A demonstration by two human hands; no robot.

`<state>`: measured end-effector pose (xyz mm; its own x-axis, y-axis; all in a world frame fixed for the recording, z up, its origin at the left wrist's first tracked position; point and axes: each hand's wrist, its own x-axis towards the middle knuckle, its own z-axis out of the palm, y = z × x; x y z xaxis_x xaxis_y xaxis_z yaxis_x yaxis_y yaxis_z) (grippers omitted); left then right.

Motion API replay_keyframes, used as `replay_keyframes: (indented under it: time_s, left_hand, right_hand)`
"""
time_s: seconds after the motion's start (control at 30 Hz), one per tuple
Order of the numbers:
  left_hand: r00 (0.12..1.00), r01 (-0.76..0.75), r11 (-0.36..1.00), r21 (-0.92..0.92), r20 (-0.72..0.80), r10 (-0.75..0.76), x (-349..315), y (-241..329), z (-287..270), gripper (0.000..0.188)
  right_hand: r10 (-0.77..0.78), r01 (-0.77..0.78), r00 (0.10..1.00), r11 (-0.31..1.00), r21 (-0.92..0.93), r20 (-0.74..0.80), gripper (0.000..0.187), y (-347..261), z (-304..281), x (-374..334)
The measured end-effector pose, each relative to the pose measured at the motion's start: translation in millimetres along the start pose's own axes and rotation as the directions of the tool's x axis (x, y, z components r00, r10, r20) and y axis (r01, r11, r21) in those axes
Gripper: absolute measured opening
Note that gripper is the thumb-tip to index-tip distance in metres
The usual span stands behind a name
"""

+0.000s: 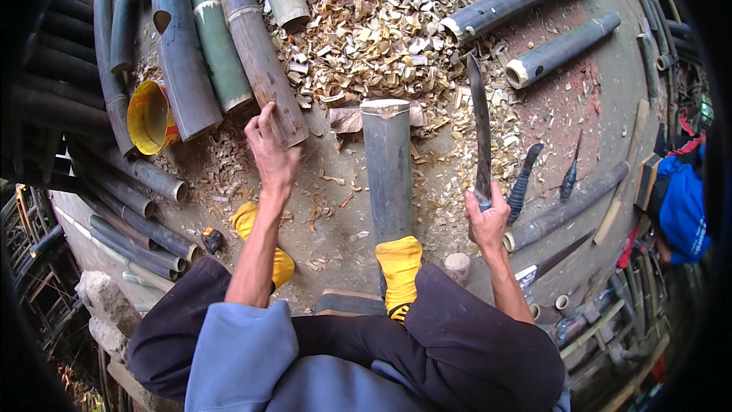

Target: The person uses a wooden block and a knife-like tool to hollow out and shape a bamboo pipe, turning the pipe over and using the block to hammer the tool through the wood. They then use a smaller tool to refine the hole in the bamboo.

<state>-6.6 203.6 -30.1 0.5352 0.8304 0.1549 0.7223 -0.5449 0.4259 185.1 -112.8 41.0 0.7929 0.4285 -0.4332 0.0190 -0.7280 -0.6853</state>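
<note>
My right hand (488,217) is wrapped round the handle of a long, slightly curved machete (481,130), its dark blade pointing away from me. My left hand (272,149) lies at the near end of a brownish split bamboo pole (255,53), fingers bent against its edge; the thumb is hard to make out. Between my hands a dark bamboo section (387,175) slopes toward me, its pale cut far end on a wooden block (347,120). A yellow-covered foot (399,267) of mine is against its near end.
Bamboo shavings (366,38) heap up ahead. More bamboo poles (183,53) and a yellow container (152,118) lie left. Two bamboo pieces (564,49), a dark-handled knife (524,183), a pointed tool (571,168) and a saw (557,259) lie right, before a blue bag (682,210).
</note>
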Motion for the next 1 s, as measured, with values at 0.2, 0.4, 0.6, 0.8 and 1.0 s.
replay_keyframes:
  time_s: [0.2, 0.4, 0.6, 0.8, 1.0]
  left_hand:
    - [0.996, -0.065, 0.997, -0.036, 0.053, 0.067, 52, -17, -9, 0.074]
    - [0.852, 0.321, 0.535, -0.781, 0.485, 0.196, -9, 136, -34, 0.079]
    - [0.821, 0.564, 0.005, -0.826, 0.56, -0.11, -34, 147, -34, 0.034]
    - [0.892, 0.294, 0.687, -0.665, 0.449, 0.052, 15, 64, -53, 0.025]
    - [0.847, 0.063, 0.786, -0.615, 0.449, 0.283, 56, 24, -57, 0.022]
  right_hand:
    - [-0.211, 0.212, 0.976, 0.977, 0.017, -0.047, 0.051, -32, 1, -3]
    - [-0.376, 0.393, 0.919, 0.894, 0.215, -0.119, 0.067, -62, 7, -8]
    - [-0.038, 0.039, 0.999, 0.993, 0.108, -0.011, 0.082, -29, 7, -49]
    - [0.478, -0.515, 0.857, 0.803, -0.301, -0.191, 0.095, 150, 26, -186]
    - [0.462, -0.454, 0.887, 0.868, -0.201, -0.005, 0.099, 139, 19, -173]
